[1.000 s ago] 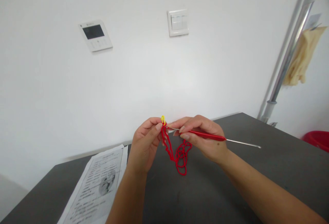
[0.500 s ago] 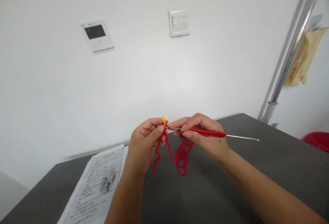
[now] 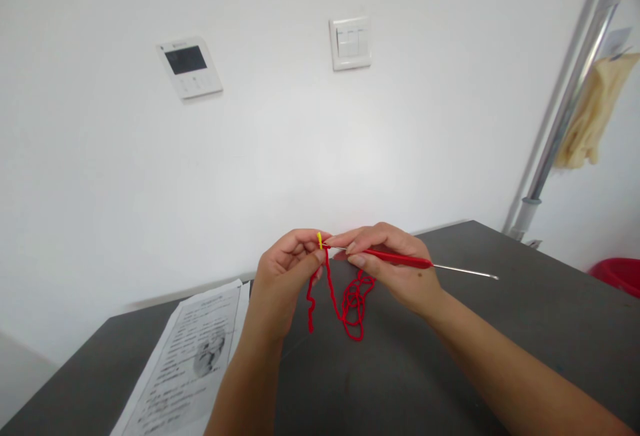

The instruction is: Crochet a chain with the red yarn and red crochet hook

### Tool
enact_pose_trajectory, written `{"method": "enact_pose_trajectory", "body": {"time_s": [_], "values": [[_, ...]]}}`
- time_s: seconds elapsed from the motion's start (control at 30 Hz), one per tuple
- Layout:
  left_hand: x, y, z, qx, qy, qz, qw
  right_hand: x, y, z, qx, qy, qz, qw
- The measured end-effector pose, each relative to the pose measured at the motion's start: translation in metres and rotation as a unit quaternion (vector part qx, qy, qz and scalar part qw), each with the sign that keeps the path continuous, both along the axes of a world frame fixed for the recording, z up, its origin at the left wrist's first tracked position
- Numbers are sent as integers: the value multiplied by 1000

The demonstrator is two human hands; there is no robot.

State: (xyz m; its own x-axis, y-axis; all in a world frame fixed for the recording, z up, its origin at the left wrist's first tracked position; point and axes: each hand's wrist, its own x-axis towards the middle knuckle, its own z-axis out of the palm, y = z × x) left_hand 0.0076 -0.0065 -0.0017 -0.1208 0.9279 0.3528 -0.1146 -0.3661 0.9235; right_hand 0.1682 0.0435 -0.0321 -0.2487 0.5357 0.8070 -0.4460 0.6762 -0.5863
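Between thumb and fingers, my left hand (image 3: 286, 276) pinches a small piece of red yarn work, mostly hidden by the fingertips. A yellow stitch marker (image 3: 320, 241) sticks up from it. My right hand (image 3: 395, 259) holds a crochet hook (image 3: 400, 259) by its red handle, with a metal shaft at each end. The left shaft reaches the yarn at my left fingertips; the other points out to the right. From my left hand hang a short yarn tail and a longer strand, which runs to a loose tangle of red yarn (image 3: 354, 303) on the table.
Printed sheets (image 3: 185, 363) lie on the dark table (image 3: 390, 376) beside my left forearm. Behind stands a white wall with an intercom panel (image 3: 190, 68) and a light switch (image 3: 351, 44). At right are a metal pole (image 3: 570, 96), hanging yellow gloves (image 3: 595, 116) and a red basin (image 3: 620, 275).
Both hands have drawn slightly closer together. The stitch marker has turned more upright, and the short yarn tail has swung right. The hook has shifted a little to the left.
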Motion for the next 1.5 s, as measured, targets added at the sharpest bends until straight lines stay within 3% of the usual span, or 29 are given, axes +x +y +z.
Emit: {"method": "enact_pose_trajectory", "body": {"time_s": [0.17, 0.53, 0.77, 0.83, 1.0, 1.17, 1.3, 1.5], "values": [[1, -1, 1, -7, 10, 21, 1000, -5, -3, -1, -37, 25, 24, 999], [2, 4, -7, -8, -7, -11, 1000, -8, -5, 1, -91, 74, 51, 992], [-9, 16, -14, 10, 136, 33, 990, -4, -1, 0, -133, 82, 73, 985], [-14, 16, -14, 36, 181, 61, 981, -3, 0, 1, -140, 80, 65, 985], [-14, 8, -13, 137, 179, 89, 970, -3, -1, 2, -152, 67, 43, 985], [-5, 5, -15, 185, 224, 144, 946, -5, -3, 1, -152, 53, 31, 986], [-3, 5, -15, 186, 195, 150, 951, -6, -7, 3, -150, 46, 28, 987], [1, 9, -15, 93, 18, 84, 992, -7, -8, 4, -161, 78, 70, 981]]}}
